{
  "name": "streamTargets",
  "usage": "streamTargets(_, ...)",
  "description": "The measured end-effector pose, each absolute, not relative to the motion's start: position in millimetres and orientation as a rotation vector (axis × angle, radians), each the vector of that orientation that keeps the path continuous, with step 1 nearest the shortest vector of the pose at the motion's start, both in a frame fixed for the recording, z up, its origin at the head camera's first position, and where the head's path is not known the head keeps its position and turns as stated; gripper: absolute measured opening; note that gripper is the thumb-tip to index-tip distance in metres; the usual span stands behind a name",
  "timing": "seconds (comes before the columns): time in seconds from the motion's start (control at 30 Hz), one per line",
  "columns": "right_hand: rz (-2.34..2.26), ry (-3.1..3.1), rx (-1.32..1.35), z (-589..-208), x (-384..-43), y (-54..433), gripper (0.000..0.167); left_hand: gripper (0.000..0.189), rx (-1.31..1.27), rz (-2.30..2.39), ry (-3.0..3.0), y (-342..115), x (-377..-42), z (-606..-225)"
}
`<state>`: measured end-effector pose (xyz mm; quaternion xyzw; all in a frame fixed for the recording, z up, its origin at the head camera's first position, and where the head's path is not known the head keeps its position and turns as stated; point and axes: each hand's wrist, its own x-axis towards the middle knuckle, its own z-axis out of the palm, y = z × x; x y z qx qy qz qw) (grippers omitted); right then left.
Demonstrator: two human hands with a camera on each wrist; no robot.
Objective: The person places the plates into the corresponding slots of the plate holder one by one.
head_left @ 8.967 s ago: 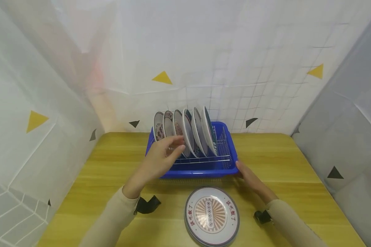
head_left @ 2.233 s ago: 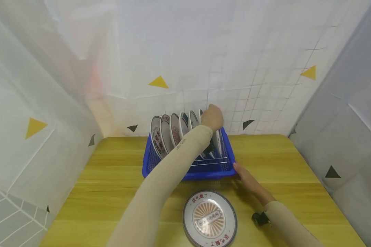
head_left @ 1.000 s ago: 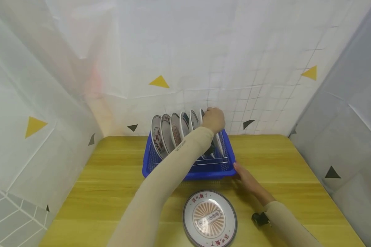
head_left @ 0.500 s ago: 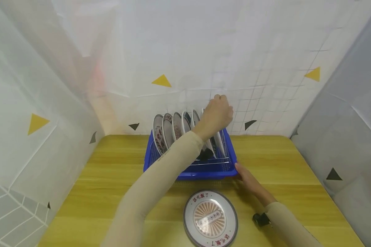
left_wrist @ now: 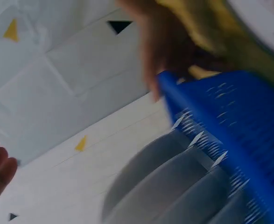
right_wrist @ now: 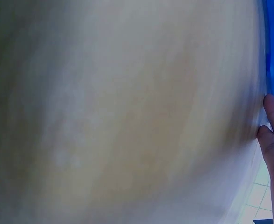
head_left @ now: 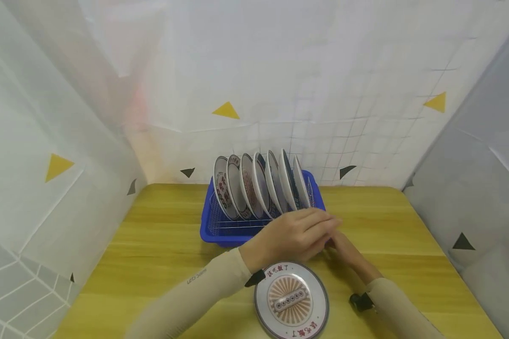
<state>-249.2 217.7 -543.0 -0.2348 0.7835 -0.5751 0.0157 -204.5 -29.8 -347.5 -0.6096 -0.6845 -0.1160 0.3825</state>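
Note:
A blue dish rack (head_left: pixel 218 239) with a wire insert stands at the back of the table, several plates (head_left: pixel 275 186) upright in a row in it. The rightmost plate (head_left: pixel 301 181) leans in its slot near the rack's right end. My left hand (head_left: pixel 294 235) is over the rack's front right corner, fingers extended and holding nothing, and overlaps my right hand (head_left: pixel 351 256) in the head view. My right hand grips that corner; in the left wrist view its fingers (left_wrist: pixel 151 77) lie along the rack's outer side.
A stack of round plates (head_left: pixel 291 301) with a sunburst pattern lies in front of the rack, below my left wrist. Behind the wooden table (head_left: pixel 152 226) hang white sheets (head_left: pixel 186 56) with yellow and black triangles. A pale blurred surface (right_wrist: pixel 127 112) fills most of the right wrist view.
My left hand has let go of the rightmost plate and come back down towards my right hand. The rack holds one plate more than at first. My right hand stays at the corner.

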Motion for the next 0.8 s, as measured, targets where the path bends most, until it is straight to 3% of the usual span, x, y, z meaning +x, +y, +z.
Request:
streamTargets(0.2, -1.858, 2.291, -0.694, -542.5, -251.4, 217.4, 0.058, 0.033, -1.716, -0.278, -2.074, -41.8, -196.0, -404.4)
streamTargets(0.47, -1.834, 2.317, -0.558, -538.2, -250.3, 215.5, 0.061, 0.058, -1.662, 0.101, -2.685, -53.1, -189.0, -470.5)
streamTargets(0.8, -1.817, 2.319, -0.572, -535.6, -248.6, 215.2, 0.062, 0.037, -1.574, -0.031, -2.686, -67.8, -210.0, -516.6)
